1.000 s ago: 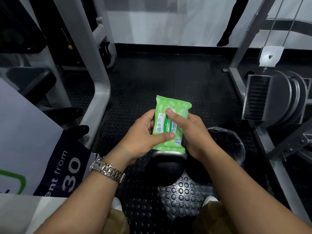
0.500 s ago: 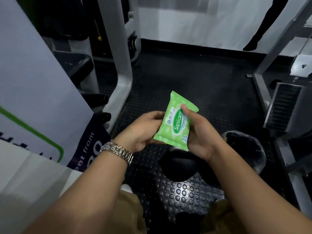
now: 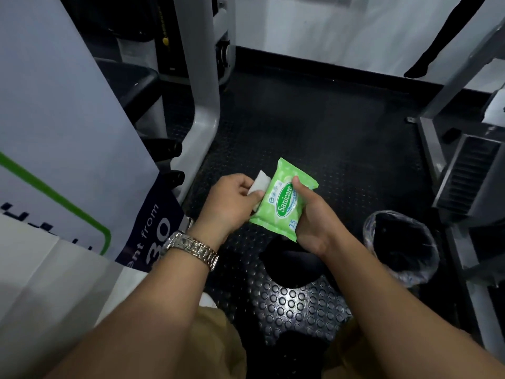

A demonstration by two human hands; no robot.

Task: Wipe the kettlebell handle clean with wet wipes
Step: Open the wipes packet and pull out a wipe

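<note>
A green pack of wet wipes (image 3: 284, 198) is held above the floor in my right hand (image 3: 308, 222), thumb on its front. My left hand (image 3: 232, 203), with a metal watch on the wrist, pinches a white wipe (image 3: 258, 184) that sticks out at the pack's left side. Below the hands sits the black kettlebell (image 3: 292, 266) on the studded rubber floor; its handle is hidden under my right hand and the pack.
A small bin with a black liner (image 3: 401, 247) stands right of the kettlebell. A white machine post (image 3: 202, 113) rises at the left, beside a white and blue sign board (image 3: 68, 149). A grey weight machine (image 3: 470, 170) fills the right side.
A white wipe now shows at the pack's left side in my left hand; earlier only the pack was visible. The view has shifted so the sign board fills more of the left.
</note>
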